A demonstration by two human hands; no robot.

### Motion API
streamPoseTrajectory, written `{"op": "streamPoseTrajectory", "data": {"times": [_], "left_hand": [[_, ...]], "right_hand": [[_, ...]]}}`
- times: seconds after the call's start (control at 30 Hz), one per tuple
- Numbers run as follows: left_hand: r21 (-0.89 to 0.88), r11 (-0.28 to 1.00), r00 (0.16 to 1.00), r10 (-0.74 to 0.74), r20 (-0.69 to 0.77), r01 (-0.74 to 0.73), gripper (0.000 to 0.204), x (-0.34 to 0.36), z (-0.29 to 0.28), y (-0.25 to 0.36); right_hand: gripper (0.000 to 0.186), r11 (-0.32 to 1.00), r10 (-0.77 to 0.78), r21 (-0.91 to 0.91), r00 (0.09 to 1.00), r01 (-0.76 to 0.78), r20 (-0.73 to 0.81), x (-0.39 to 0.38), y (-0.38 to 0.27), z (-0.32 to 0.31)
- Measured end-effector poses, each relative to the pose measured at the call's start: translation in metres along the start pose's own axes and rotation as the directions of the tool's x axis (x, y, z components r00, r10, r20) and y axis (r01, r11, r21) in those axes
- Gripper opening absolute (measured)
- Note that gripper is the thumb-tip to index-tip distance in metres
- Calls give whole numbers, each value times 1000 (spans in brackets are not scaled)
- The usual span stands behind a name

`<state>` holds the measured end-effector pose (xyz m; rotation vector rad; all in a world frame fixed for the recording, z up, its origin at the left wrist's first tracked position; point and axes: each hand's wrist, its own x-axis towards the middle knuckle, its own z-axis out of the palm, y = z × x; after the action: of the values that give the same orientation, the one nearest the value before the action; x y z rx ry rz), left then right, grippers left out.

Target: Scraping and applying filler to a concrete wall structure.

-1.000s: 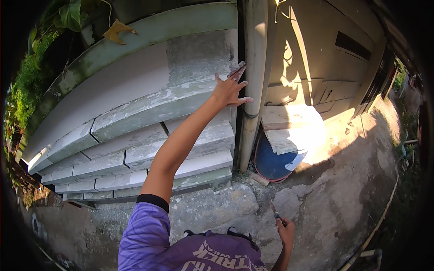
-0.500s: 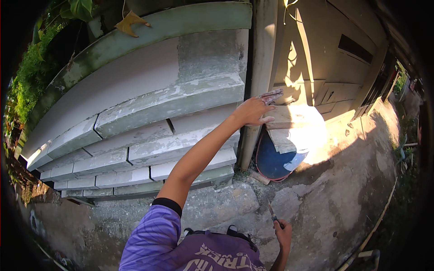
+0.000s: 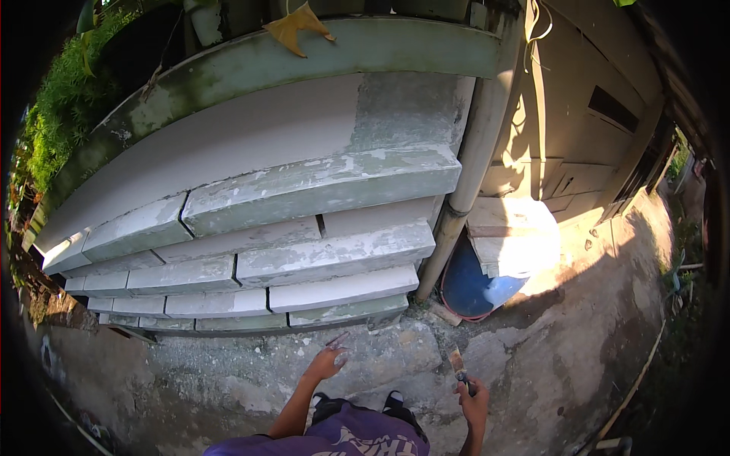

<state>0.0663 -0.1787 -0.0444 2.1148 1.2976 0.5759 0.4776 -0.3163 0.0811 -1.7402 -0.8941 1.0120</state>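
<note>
My left hand (image 3: 325, 365) is low in front of my body, over the ground. Its fingers close on a thin, dusty, pinkish piece (image 3: 337, 340) that looks like a folded sheet; its exact kind is unclear. In my right hand (image 3: 473, 399) is a putty knife (image 3: 457, 363), gripped by its dark handle with the stained blade pointing up and away. Ahead stands a stepped wall (image 3: 319, 190) of jutting ledges, patched with white over pale green. A darker grey-green patch (image 3: 407, 106) marks its upper right. Neither hand touches the wall.
Right of the wall rises a pole (image 3: 456, 205). Beside it a blue tub (image 3: 468, 285) has a pale, sunlit cover (image 3: 502, 220) over it. Plants (image 3: 84, 99) crowd the far left, and a dry leaf (image 3: 299, 30) hangs over the top ledge. Rough concrete (image 3: 532, 380) lies underfoot.
My left hand has come back from above the covered tub, down and left to in front of my body. My right hand still holds the putty knife, its blade turned more to view.
</note>
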Motion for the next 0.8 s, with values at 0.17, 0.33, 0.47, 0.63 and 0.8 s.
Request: {"op": "streamPoseTrajectory", "data": {"times": [0.17,0.33,0.47,0.63,0.8], "left_hand": [[11,966,952,-254,-169,259,34,-91,-73,-62],[59,946,890,-277,-363,319,34,-111,-128,-86],[30,948,874,-280,-396,317,35,-113,-136,-81],[-61,952,912,-305,-273,300,37,-117,-114,-71],[-64,974,944,-227,-238,218,42,-109,-112,-74]], "right_hand": [[29,995,-12,97,998,7,58,7,-26,62],[34,870,-137,482,990,103,37,4,-80,140],[42,775,-179,620,983,122,31,10,-106,188],[39,776,-214,614,976,144,42,2,-126,223],[35,827,-204,542,978,149,43,-13,-128,240]]}}
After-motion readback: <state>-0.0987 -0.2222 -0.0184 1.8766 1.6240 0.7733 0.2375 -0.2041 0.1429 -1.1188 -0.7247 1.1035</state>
